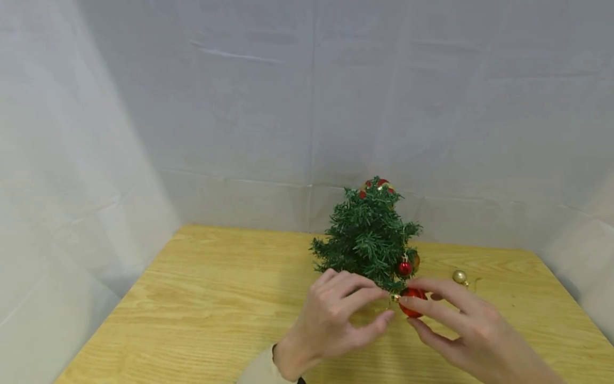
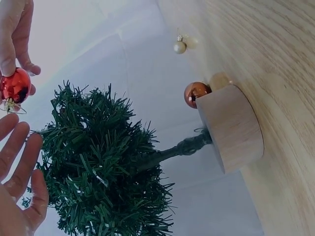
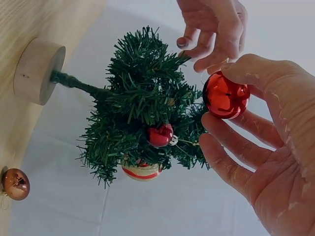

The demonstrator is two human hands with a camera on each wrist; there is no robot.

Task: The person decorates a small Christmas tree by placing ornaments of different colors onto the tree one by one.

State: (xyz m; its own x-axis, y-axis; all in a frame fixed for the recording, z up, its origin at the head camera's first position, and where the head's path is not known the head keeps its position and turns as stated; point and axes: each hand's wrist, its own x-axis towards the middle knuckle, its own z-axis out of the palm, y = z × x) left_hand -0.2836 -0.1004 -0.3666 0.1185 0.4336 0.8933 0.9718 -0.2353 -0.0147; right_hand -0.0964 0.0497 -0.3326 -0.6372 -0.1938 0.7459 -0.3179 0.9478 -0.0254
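My right hand (image 1: 472, 325) pinches a shiny red bauble (image 1: 413, 303) between thumb and fingers, in front of a small green artificial Christmas tree (image 1: 366, 237). From the left, my left hand (image 1: 336, 312) reaches to the bauble's gold cap (image 2: 10, 104), fingertips close to its thin gold loop, with thumb and index finger apart. In the right wrist view a smaller red bauble (image 3: 160, 135) hangs from a branch, and a gold bauble with red stripes (image 3: 141, 171) shows beneath it. The tree stands upright on a round wooden base (image 2: 231, 129), hidden from the head view.
On the wooden table (image 1: 201, 298) a small gold bauble (image 1: 459, 276) lies right of the tree. A copper bauble (image 2: 197, 93) lies by the base. Red and gold decoration (image 1: 384, 185) sits at the treetop. White fabric (image 1: 268, 133) hangs behind the table.
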